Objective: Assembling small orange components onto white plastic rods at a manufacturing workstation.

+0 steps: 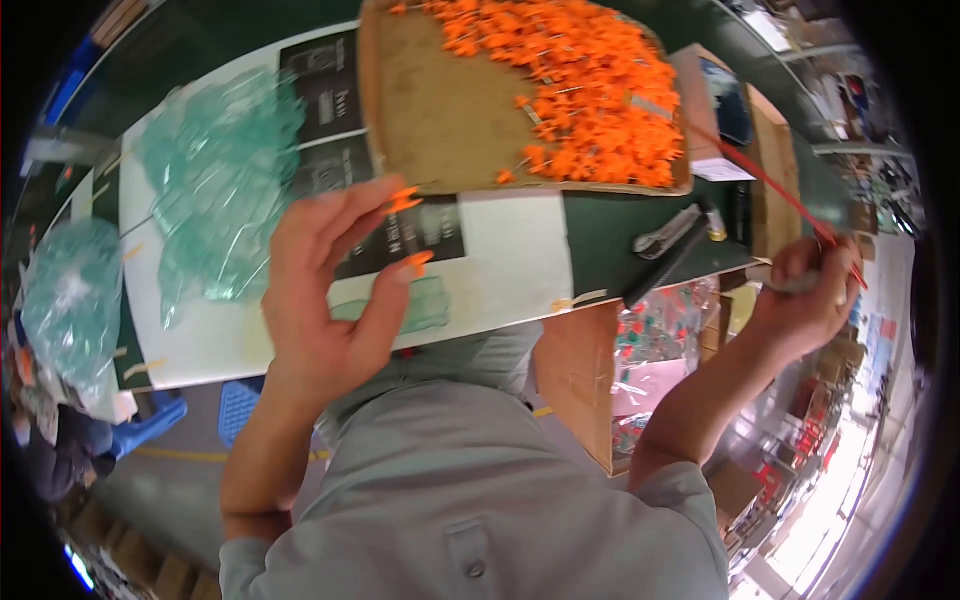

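Note:
My left hand point(325, 290) hovers over the near part of the work table, thumb and index finger apart. Small orange plastic pieces show at both fingertips; whether they are gripped I cannot tell. Beyond it stands a shallow cardboard tray point(440, 120) with a heap of orange plastic pieces point(610, 90), some with thin metal pins. My right hand point(810, 295), raised at the right past the table edge, is closed around a long thin red rod point(765, 180). The rod slants up toward the tray's right side. Something pale also shows by those fingers, too blurred to name.
Clear greenish plastic bags point(220, 190) lie across the table's left; a bulging bag point(75, 300) sits beyond its left edge. A utility knife point(668, 232) and a black tool point(665, 265) lie right of the tray. Below stands an open carton point(575, 380) with bagged parts.

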Demonstrator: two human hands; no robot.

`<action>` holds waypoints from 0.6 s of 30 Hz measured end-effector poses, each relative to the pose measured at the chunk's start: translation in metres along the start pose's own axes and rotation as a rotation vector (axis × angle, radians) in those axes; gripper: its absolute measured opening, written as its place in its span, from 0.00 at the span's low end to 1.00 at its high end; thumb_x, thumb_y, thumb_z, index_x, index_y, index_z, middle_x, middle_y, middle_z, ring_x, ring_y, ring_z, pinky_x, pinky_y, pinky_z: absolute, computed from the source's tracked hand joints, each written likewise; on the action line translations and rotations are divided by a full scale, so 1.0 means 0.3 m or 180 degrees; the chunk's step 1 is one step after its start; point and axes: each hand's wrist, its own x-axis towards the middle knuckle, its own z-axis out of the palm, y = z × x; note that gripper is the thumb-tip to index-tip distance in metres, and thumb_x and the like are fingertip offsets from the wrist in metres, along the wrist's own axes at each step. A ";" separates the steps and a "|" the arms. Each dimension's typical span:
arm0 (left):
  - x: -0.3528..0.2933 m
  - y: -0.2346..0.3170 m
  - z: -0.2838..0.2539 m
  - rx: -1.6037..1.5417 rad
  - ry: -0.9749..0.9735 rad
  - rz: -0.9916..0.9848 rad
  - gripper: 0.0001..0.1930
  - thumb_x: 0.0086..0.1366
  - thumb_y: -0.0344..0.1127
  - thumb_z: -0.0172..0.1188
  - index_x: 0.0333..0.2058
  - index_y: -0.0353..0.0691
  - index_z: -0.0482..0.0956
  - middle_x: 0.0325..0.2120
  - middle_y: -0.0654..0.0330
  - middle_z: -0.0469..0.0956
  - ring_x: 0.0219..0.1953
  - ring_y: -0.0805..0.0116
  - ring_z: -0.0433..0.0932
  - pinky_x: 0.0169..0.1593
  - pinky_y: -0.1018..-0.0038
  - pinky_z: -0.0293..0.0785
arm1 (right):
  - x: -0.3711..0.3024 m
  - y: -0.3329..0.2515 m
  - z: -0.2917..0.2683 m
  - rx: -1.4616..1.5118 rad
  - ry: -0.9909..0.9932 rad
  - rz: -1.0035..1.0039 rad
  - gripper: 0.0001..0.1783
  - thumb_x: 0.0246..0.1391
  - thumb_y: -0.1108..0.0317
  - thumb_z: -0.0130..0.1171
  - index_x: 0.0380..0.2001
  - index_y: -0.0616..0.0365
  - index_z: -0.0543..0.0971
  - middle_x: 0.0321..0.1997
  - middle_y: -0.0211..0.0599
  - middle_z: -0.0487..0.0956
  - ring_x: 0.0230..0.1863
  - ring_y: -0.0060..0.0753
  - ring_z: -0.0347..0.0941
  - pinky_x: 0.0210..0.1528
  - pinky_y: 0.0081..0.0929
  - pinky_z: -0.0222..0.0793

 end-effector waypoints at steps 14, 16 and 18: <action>-0.004 0.027 -0.001 -0.0167 -0.0014 0.0404 0.32 0.59 0.16 0.61 0.61 0.29 0.61 0.56 0.44 0.70 0.58 0.49 0.77 0.61 0.60 0.76 | -0.233 -0.005 0.107 0.1731 -0.1650 0.0731 0.14 0.69 0.64 0.51 0.51 0.61 0.74 0.44 0.52 0.78 0.18 0.16 0.61 0.15 0.15 0.58; -0.005 0.026 -0.004 -0.0172 -0.0003 0.0395 0.32 0.59 0.16 0.62 0.61 0.29 0.61 0.56 0.44 0.70 0.58 0.49 0.77 0.61 0.60 0.76 | -0.237 -0.004 0.114 0.1723 -0.1732 0.0752 0.14 0.69 0.64 0.51 0.50 0.61 0.74 0.45 0.50 0.77 0.18 0.15 0.60 0.15 0.14 0.58; -0.007 0.023 -0.007 -0.0196 -0.0001 0.0393 0.32 0.59 0.16 0.62 0.61 0.29 0.61 0.56 0.43 0.71 0.58 0.49 0.77 0.62 0.60 0.76 | -0.242 0.001 0.118 0.1669 -0.1743 0.0749 0.13 0.69 0.65 0.50 0.51 0.61 0.74 0.45 0.51 0.77 0.18 0.15 0.60 0.15 0.14 0.58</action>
